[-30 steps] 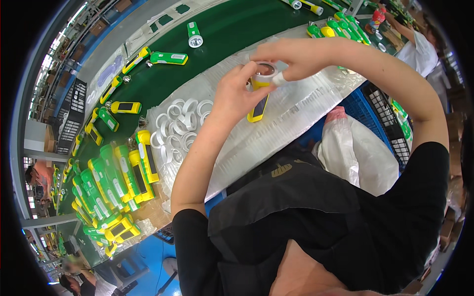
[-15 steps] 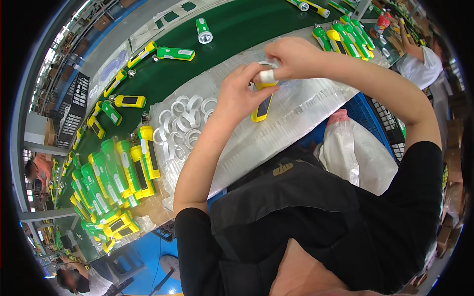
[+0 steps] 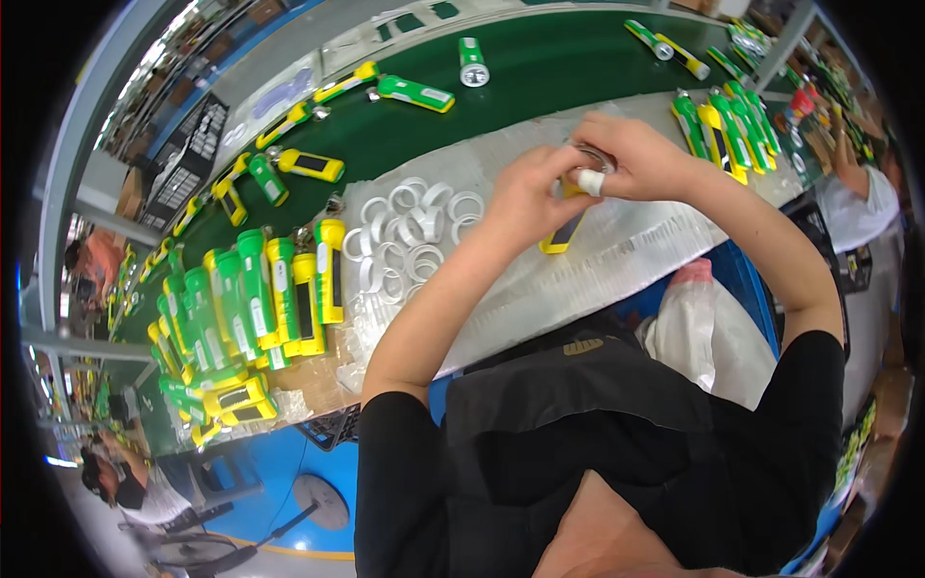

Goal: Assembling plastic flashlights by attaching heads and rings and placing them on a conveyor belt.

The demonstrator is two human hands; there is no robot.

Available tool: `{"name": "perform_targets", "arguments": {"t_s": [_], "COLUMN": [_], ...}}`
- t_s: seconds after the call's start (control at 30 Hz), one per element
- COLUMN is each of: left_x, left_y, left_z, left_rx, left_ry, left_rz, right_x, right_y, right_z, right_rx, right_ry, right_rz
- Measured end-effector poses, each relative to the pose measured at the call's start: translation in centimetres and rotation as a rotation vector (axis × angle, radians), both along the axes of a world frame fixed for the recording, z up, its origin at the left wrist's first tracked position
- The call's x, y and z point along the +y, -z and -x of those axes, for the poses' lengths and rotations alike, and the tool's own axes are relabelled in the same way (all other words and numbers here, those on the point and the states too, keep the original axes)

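Had the fingers of the left hand (image 3: 528, 195) curled around the upper part of a yellow flashlight (image 3: 563, 234), clamped on it, thumb across the near side. Held it at the middle of the mat (image 3: 511, 308), lower end pointing toward the mat's near edge; could not make out any contact between that end and the mat. Bent the fingers of the right hand (image 3: 641, 159) around the pale round rim at the flashlight's top, thumb bound in a white wrap (image 3: 590, 182); could not tell a firm clamp there from a light touch, with the tips partly hidden.

Saw a loose heap of white rings (image 3: 434, 225) on the mat's left part, some flat and some on edge. Saw a crowded stack of green and yellow flashlights (image 3: 255, 289) just past the mat's left end, and a smaller row of flashlights (image 3: 740, 135) at the mat's far right corner. Noted, past the mat's far edge, a green tabletop (image 3: 549, 82) with a single green flashlight (image 3: 471, 58) apart from the rest. Noticed a white sack (image 3: 713, 323) by the mat's near edge, and a co-worker (image 3: 860, 204) in a white shirt well beyond the mat's right end.
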State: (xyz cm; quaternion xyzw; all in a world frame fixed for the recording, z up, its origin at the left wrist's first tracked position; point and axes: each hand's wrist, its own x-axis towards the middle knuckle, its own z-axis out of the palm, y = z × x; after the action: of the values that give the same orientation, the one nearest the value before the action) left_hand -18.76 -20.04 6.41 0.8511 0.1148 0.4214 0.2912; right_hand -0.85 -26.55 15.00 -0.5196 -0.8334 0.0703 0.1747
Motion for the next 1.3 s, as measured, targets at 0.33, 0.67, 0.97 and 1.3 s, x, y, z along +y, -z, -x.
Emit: {"name": "perform_targets", "arguments": {"t_s": [0.33,0.67,0.97,1.3], "left_x": [0.6,19.9,39.4,39.5], "left_y": [-4.9,1.2,8.4,10.5], "left_z": [3.2,-0.7,8.8,8.9], "left_rx": [0.480,0.276,0.454,0.471], "left_ry": [0.699,-0.451,-0.859,-0.716], "left_rz": [1.109,-0.202,0.180,0.208], "right_x": [-1.6,18.8,30.9,38.7], "right_y": [-1.3,10.9,11.6,14.5], "right_z": [-0.4,-6.6,-4.7,9.0], "right_rx": [0.222,0.521,-0.024,0.030], "right_ry": [-0.040,0.784,0.450,0.300], "right_rz": [-0.212,-0.425,-0.628,0.181]}}
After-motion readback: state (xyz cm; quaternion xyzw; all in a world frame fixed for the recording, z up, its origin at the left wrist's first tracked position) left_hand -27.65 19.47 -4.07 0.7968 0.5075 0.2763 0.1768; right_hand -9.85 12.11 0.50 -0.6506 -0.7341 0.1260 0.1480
